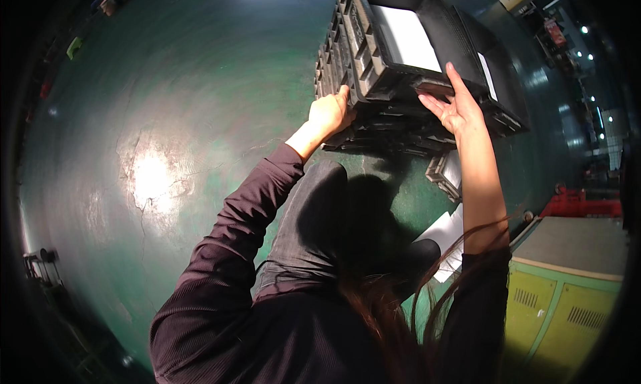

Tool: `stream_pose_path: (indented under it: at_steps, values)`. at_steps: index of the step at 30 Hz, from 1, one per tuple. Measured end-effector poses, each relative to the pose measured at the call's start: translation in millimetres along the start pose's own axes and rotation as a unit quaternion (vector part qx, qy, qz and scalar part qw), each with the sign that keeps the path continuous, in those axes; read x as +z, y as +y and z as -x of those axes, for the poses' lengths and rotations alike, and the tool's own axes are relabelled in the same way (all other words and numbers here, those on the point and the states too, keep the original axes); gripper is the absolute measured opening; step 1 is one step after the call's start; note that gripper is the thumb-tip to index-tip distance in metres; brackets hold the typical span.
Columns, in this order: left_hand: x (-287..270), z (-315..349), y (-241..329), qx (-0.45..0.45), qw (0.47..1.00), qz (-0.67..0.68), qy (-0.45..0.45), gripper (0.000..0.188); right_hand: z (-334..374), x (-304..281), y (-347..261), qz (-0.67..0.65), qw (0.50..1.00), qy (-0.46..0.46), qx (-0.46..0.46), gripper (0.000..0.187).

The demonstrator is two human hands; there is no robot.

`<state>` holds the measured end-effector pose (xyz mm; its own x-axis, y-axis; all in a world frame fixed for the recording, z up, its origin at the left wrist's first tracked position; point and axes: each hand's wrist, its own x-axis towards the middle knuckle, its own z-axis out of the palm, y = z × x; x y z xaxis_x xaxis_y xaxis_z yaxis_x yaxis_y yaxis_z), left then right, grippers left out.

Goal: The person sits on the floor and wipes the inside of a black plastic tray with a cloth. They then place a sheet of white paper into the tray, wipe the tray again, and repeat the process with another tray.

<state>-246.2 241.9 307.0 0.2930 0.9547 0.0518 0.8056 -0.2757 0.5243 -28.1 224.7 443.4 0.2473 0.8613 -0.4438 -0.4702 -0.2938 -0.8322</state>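
A black plastic crate (374, 77) with ribbed sides stands in front of me on a stack of dark crates (387, 134). A white sheet (405, 38) lies inside it. My left hand (328, 114) is closed on the crate's near left corner, low on its side. At the front wall, beside the handle slot, my right hand (461, 109) has its fingers spread and its thumb raised. Those fingers touch or nearly touch the wall without wrapping round it. A second black crate (504, 97), also with something white inside, adjoins it on the right.
A smaller crate (437, 174) sits on the green floor (220, 70) below the stack. White sheets (451, 254) lie near my right knee. A yellow-green metal cabinet (567, 304) stands at the lower right, with a red object (581, 202) behind it.
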Motion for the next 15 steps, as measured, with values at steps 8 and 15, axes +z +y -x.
stream_pose_path:
  at_steps: [8, 15]
  values:
    - [6.3, 2.8, 10.7, 0.0, 1.0, -0.001, -0.012, 0.05, 14.8, 3.1, 21.3, -0.069, 0.995, -0.026, -0.071, 0.059]
    - [8.0, 0.9, 3.6, 0.022, 0.999, -0.021, 0.02, 0.046, 16.5, -2.1, 23.1, -0.038, 0.993, -0.056, -0.098, 0.059]
